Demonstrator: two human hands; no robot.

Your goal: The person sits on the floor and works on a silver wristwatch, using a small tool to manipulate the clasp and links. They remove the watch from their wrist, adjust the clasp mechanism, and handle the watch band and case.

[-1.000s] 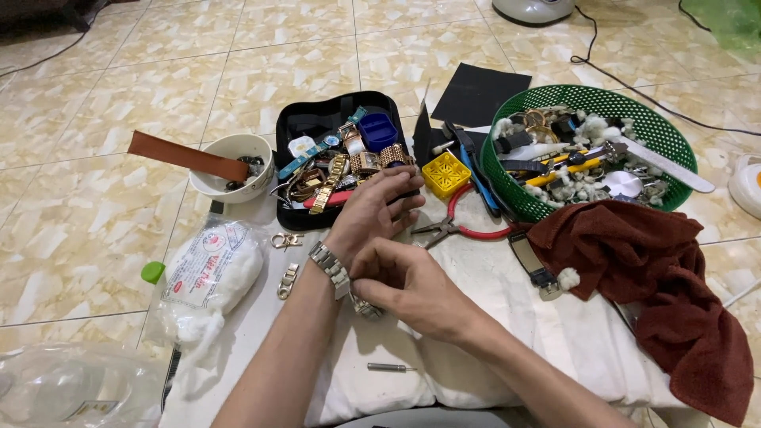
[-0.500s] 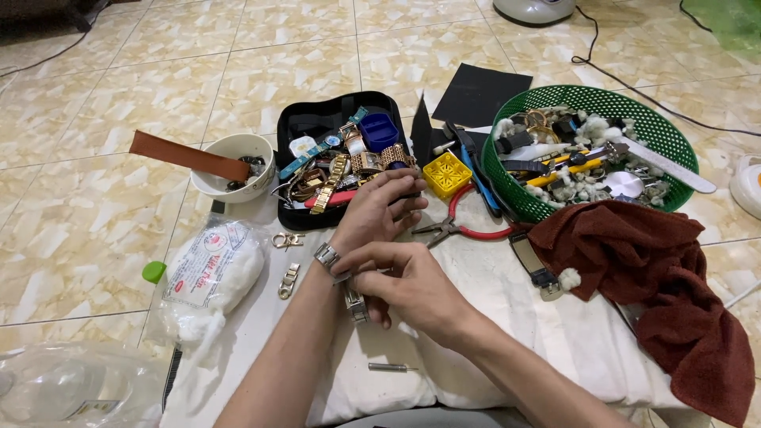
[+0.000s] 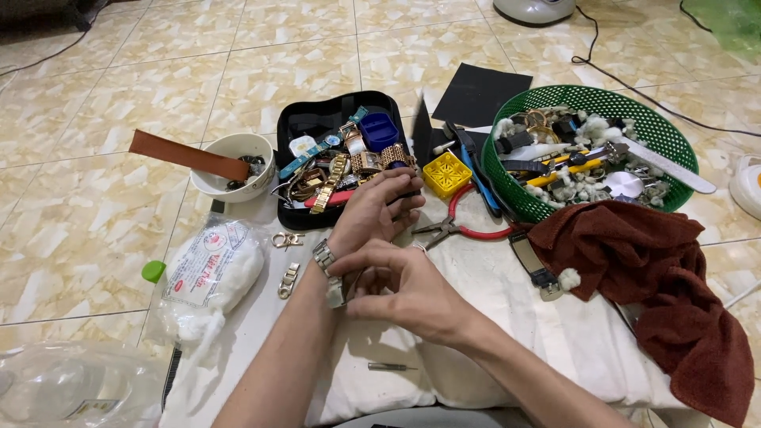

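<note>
Snugly around the left wrist sits a silver metal-link watch bracelet (image 3: 326, 264); the right hand (image 3: 404, 289) pinches its clasp end, while the left hand (image 3: 379, 208) lies loosely open, holding nothing, over the white cloth (image 3: 555, 333).

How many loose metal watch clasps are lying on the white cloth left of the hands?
2. One clasp lies nearer the black case; the other clasp lies below it, beside the cotton bag. More may be hidden under the left hand.
</note>
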